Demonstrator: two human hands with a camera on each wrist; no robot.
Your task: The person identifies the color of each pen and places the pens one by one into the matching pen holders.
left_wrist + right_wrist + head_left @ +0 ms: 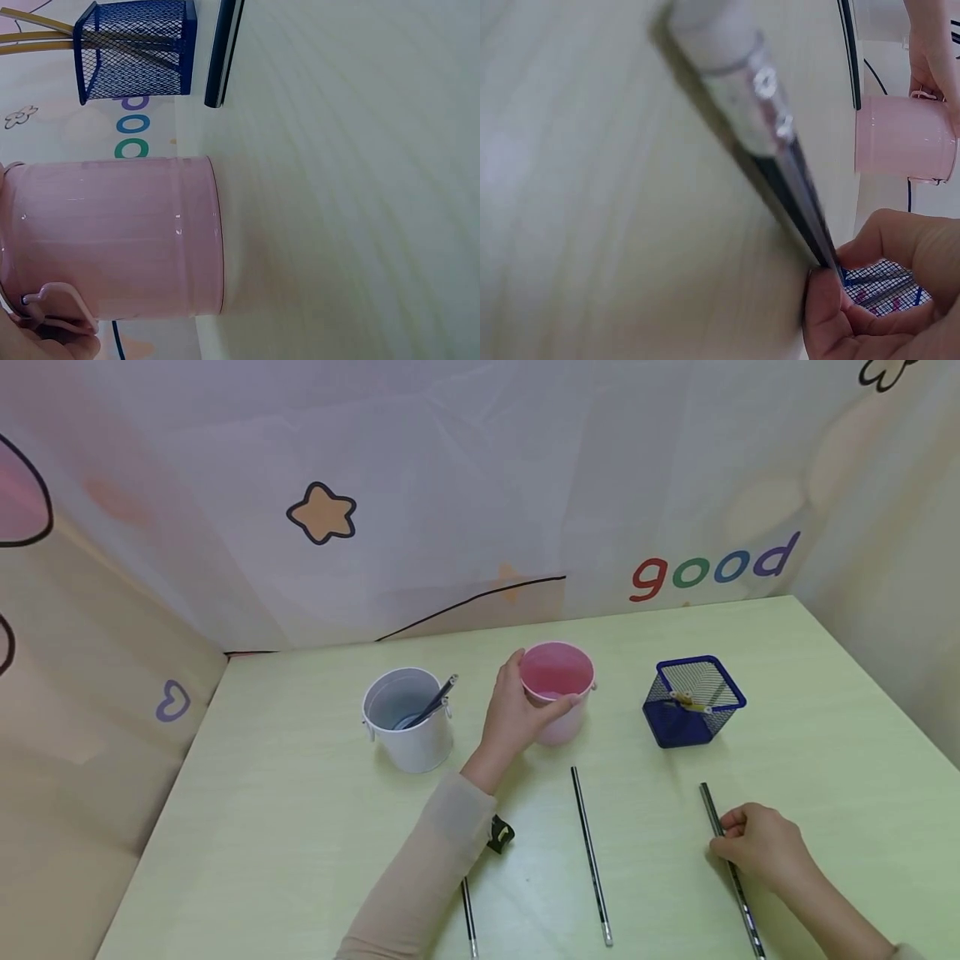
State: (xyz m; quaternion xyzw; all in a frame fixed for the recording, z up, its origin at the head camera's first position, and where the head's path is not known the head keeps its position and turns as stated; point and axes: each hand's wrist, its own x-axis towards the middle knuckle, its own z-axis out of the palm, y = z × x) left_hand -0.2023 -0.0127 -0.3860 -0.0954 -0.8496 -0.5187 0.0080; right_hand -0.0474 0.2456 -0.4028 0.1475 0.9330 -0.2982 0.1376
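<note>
My left hand [516,710] grips the upper part of a small pink bucket [562,729], thumb on the near side and fingers on the far left side. The bucket stands upright on the table; its wall and small side handle [64,304] show close up in the left wrist view. At the right, my right hand [767,845] pinches a black striped pencil [741,895] between thumb and fingers, low over the table. The pencil's pale eraser [712,30] faces the right wrist camera. A blue mesh pen holder [688,724] stands beyond this hand.
Left of the pink bucket is a white bucket [416,747] with dark pencils leaning inside. Yellow pencils [37,41] stick out of the mesh holder. Another black pencil [591,853] lies mid-table. A further pencil [468,917] and a small black object [501,833] are partly hidden by the left sleeve.
</note>
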